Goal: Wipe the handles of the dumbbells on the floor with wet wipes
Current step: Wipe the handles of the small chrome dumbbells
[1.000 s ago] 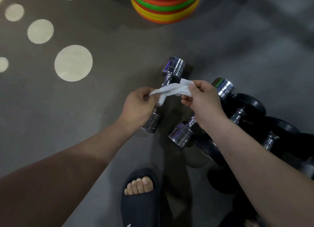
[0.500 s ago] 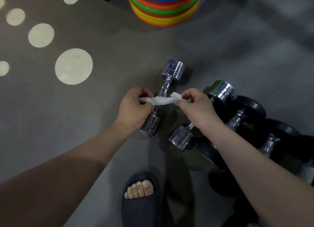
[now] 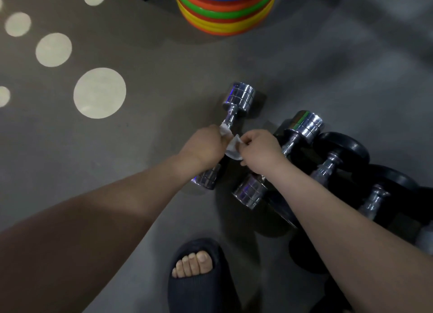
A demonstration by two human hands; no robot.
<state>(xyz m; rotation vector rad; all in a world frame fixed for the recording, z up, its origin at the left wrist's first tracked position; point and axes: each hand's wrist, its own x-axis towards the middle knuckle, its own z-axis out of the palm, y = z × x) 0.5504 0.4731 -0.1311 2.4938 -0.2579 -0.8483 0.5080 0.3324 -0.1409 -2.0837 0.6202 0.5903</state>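
A chrome dumbbell lies on the grey floor, its handle running down under my hands. A white wet wipe is bunched between my hands right over that handle. My left hand pinches the wipe's left end and hides the lower part of the handle. My right hand pinches the wipe's right end. A second chrome dumbbell lies just right of the first, its handle partly behind my right wrist. Two black dumbbells follow further right.
A stack of coloured weight plates stands at the top centre. My foot in a dark slipper is at the bottom centre. Pale round spots mark the floor on the left.
Both hands have come closer together and lower, down to the first dumbbell's handle. The wipe, stretched out between them before, is now bunched up.
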